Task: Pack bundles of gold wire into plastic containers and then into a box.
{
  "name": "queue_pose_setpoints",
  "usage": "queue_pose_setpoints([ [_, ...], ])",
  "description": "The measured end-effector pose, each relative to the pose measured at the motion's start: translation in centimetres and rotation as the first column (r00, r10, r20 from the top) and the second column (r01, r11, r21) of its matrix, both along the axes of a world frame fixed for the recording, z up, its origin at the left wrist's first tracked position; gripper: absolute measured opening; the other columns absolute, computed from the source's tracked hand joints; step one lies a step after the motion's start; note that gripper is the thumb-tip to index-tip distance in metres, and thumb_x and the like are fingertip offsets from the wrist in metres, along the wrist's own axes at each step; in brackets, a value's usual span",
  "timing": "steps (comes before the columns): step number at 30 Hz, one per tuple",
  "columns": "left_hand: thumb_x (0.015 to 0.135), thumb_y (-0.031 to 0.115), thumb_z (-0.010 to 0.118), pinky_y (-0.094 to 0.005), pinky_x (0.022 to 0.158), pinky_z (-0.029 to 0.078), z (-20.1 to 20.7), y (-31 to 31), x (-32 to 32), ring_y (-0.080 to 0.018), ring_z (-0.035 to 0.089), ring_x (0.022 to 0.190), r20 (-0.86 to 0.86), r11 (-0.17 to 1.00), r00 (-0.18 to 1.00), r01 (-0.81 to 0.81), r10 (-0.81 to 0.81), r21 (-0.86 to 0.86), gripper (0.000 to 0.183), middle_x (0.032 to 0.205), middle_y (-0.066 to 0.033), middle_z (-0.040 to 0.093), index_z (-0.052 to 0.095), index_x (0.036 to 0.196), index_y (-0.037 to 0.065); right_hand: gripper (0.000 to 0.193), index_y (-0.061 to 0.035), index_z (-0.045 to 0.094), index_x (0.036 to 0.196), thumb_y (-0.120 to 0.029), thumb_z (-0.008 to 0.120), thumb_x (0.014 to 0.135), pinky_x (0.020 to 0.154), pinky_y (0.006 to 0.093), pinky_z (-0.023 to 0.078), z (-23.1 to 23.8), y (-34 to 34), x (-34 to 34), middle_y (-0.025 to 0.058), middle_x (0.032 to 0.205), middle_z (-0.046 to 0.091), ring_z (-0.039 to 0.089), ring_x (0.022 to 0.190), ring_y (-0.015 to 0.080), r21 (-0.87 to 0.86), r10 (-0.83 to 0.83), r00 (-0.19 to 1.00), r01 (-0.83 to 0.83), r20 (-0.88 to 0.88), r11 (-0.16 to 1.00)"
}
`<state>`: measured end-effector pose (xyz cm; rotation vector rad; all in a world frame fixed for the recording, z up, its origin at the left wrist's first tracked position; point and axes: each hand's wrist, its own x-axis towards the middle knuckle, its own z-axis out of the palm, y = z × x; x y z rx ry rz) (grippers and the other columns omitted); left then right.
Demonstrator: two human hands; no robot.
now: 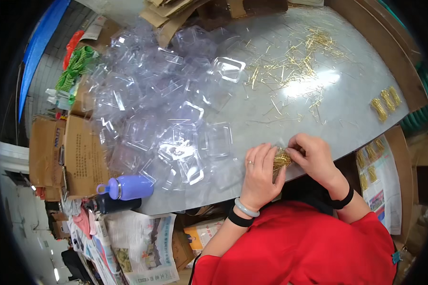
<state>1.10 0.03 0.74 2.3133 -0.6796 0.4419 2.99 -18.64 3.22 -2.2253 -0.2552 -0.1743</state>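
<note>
1. We take the purple bottle point(133, 187) as our landmark. The gold wire bundle point(283, 160) is well to its right and a little higher in the view, near the front edge of the grey table point(345, 135).
2. Our left hand point(260, 173) is closed around the bundle's left side, fingers over it and thumb below. Our right hand point(314, 154) is pinched onto the bundle's right side; we cannot tell exactly what lies between its fingertips.
3. To do this well, we would let the left hand carry the hold, snug but not crushing, while the right fingertips even out the strands. Thin wire probably springs and snags, so small moves should serve us better than hard pulls.
4. We would check for stray ends poking out before loosening either hand.
5. The front edge runs from just below the bottle rightward under our wrists, so anything slipping toward us could drop off.
6. Above the bottle, and to its upper right, the heap of clear plastic trays point(142, 90) crowds the left side; we should keep our left elbow from sweeping into it.
7. Far to the bottle's upper right lie loose gold wires point(321, 39). Farther right, beyond an open stretch of tabletop, three gold bundles point(387, 100) sit near the cardboard strip point(380, 47); our right hand has most room that way.
</note>
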Motion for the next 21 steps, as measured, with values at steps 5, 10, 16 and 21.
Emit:
queue_pose_setpoints([
  [5,0.079,0.014,0.073,-0.0501,0.108,0.037,0.2,0.5,0.1,-0.0399,0.048,0.124,-0.058,0.995,0.996,0.065,-0.069,-0.073,0.054,0.131,-0.0203,0.053,0.055,0.127,-0.002,0.013,-0.0035,0.06,0.09,-0.009,0.071,0.087,0.054,0.0335,0.048,0.8,0.7,-0.7,0.0115,0.069,0.063,0.064,0.059,0.0241,-0.073,0.014,1.0,-0.016,-0.028,0.997],
  [10,0.078,0.015,0.074,-0.0522,0.109,0.036,0.5,1.0,-0.2,-0.0391,0.048,0.125,-0.012,0.995,0.997,0.074,-0.075,-0.074,0.05,0.131,-0.0195,0.053,0.058,0.122,-0.002,0.015,-0.0039,0.056,0.098,-0.009,0.067,0.09,0.058,0.0422,0.05,0.0,0.8,-2.5,0.0155,0.076,0.066,0.067,0.067,0.035,-0.01,0.003,0.995,-0.004,-0.098,1.0],
  [16,0.08,0.016,0.074,-0.0543,0.108,0.037,-0.2,0.7,-0.8,-0.0387,0.046,0.125,0.064,0.998,0.997,0.048,-0.051,0.039,0.043,0.13,-0.019,0.053,0.061,0.117,-0.002,0.016,-0.005,0.055,0.098,-0.004,0.068,0.088,0.054,0.0395,0.049,-1.6,2.2,-3.3,0.0133,0.073,0.065,0.064,0.061,0.0313,-0.229,-0.063,0.944,0.143,0.323,0.963],
  [21,0.084,0.017,0.073,-0.0539,0.108,0.038,-0.3,0.7,-1.1,-0.0381,0.048,0.124,0.078,0.996,0.996,0.035,-0.041,0.077,0.041,0.132,-0.0186,0.054,0.061,0.118,-0.003,0.03,-0.0019,0.057,0.117,-0.01,0.066,0.09,0.076,0.0432,0.051,-1.3,1.1,-4.2,0.0197,0.103,0.063,0.063,0.089,0.0371,-0.058,-0.127,0.976,0.139,0.178,0.989],
])
